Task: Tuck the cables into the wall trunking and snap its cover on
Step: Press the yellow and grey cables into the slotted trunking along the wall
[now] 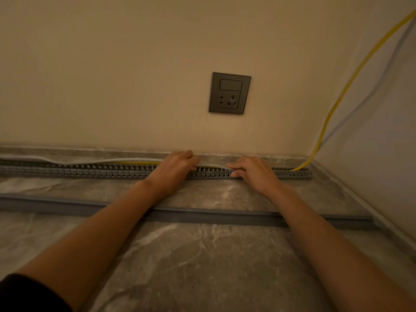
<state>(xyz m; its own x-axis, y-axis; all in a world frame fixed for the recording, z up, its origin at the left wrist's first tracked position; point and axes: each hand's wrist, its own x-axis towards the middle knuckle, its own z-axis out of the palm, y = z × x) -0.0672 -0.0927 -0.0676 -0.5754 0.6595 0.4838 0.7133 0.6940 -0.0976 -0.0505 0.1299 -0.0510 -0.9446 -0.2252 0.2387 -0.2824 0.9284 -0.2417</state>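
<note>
A grey slotted trunking (90, 171) runs along the back of the marble counter, at the foot of the wall. A pale grey cable (101, 161) and a yellow cable (337, 104) lie along its top; the grey one bulges up at the left. My left hand (173, 167) rests on the trunking with its fingers curled over the grey cable. A little to the right, my right hand (254, 172) presses the same cable down with its fingertips. The long grey cover (202, 213) lies loose on the counter, under both forearms.
A grey wall socket (229, 93) sits above the hands. Both cables climb the side wall (382, 131) at the right corner. The marble counter (202, 255) stretches toward me.
</note>
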